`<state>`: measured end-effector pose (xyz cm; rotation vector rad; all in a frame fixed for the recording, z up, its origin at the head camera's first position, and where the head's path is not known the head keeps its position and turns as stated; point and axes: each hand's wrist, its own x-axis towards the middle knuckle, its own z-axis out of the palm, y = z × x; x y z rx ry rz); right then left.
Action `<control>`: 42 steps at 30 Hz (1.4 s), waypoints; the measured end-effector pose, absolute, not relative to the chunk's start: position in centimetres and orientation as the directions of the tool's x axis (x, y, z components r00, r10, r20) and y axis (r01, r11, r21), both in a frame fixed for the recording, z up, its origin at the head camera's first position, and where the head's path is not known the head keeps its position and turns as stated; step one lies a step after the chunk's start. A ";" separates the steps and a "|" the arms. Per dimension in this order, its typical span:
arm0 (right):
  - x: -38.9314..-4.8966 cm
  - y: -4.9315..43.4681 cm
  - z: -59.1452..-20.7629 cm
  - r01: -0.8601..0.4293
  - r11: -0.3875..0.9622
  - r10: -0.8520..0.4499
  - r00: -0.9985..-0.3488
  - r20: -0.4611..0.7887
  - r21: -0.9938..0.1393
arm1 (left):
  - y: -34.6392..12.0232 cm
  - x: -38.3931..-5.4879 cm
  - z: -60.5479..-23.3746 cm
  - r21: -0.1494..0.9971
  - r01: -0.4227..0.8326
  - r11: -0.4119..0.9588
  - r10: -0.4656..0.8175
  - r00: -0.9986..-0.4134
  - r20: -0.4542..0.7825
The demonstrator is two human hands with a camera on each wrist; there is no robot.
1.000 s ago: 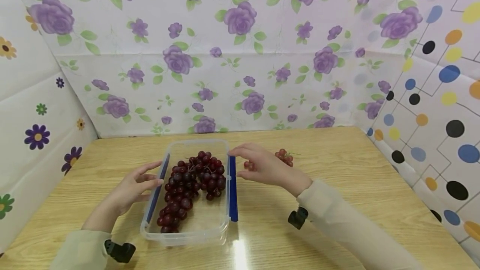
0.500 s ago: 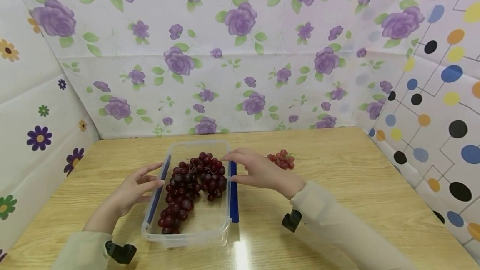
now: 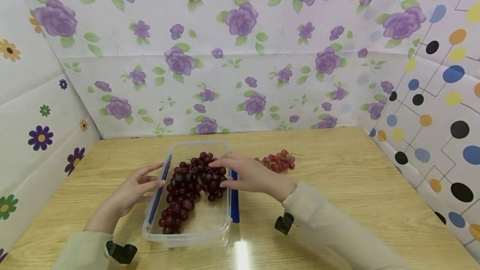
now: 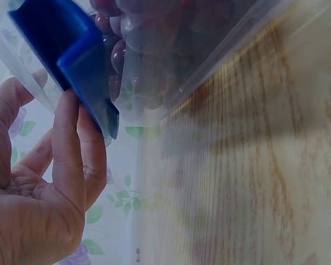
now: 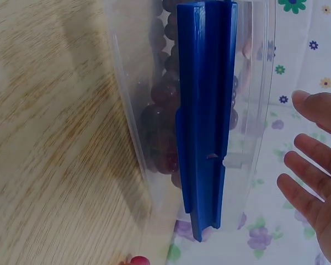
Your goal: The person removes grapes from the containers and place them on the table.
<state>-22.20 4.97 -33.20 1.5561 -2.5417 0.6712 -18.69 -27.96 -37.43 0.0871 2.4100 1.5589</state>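
Note:
A clear plastic food container (image 3: 210, 220) with blue side latches (image 3: 235, 203) stands on the table, its top uncovered. Dark red grapes (image 3: 181, 182) fill its left and upper right part. The left hand (image 3: 129, 187) rests against the container's left side; in the left wrist view its fingertips (image 4: 70, 105) touch the blue latch (image 4: 80, 61) there. Over the right rim reaches the right hand (image 3: 249, 175), fingers extended above the grapes. Seen in the right wrist view, the right hand (image 5: 325, 187) holds nothing, and the right latch (image 5: 204, 110) hangs down.
A smaller, lighter red bunch of grapes (image 3: 282, 161) lies on the wooden table (image 3: 330, 166), right of the container and partly behind the right hand. Flower-patterned sheets (image 3: 210, 82) stand at the back and left, and a dotted sheet (image 3: 442, 128) at the right.
The right hand has moved left from beside the container to over its right rim and the grapes, uncovering more of the lighter bunch. The left hand stays at the left side.

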 end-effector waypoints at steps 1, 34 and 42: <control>-22.1 4.8 -33.2 -0.865 0.386 -0.829 -0.478 0.291 -0.321 | -28.0 -18.7 -37.4 0.903 -0.095 0.419 0.196 -0.962 -0.192; -20.1 0.0 -33.6 -0.911 0.305 -0.916 -0.360 0.177 -0.277 | -28.1 -18.8 -37.2 0.906 -0.119 0.405 0.212 -0.952 -0.220; -19.8 -1.3 -34.2 -0.932 0.297 -0.929 -0.333 0.164 -0.208 | -28.2 -18.8 -37.2 0.908 -0.122 0.402 0.212 -0.952 -0.222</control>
